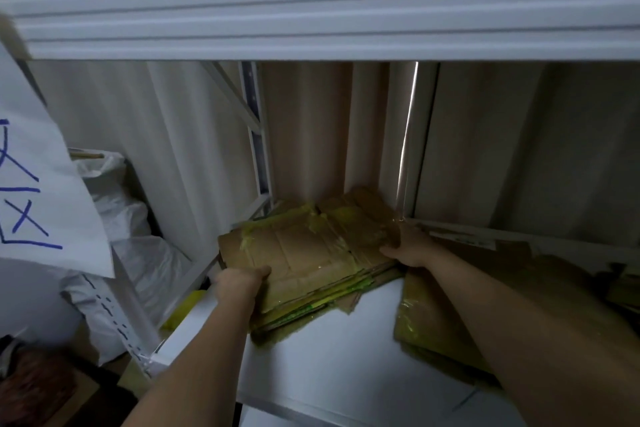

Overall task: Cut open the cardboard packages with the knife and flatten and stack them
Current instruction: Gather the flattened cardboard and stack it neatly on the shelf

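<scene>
A stack of flattened cardboard packages (304, 253) with yellow-green tape lies on a white shelf (329, 350), pushed toward its back left corner. My left hand (239, 284) grips the stack's near left edge, thumb on top. My right hand (412, 246) holds the stack's right edge, thumb over the top sheet. More flattened cardboard (440, 319) lies on the shelf to the right, partly under my right forearm. No knife is in view.
A white shelf beam (311, 3) crosses overhead, close to the camera. A perforated white upright (254, 128) stands at the back. White plastic bags (131, 239) sit left of the rack. A paper sign with blue writing (38, 191) hangs at the left.
</scene>
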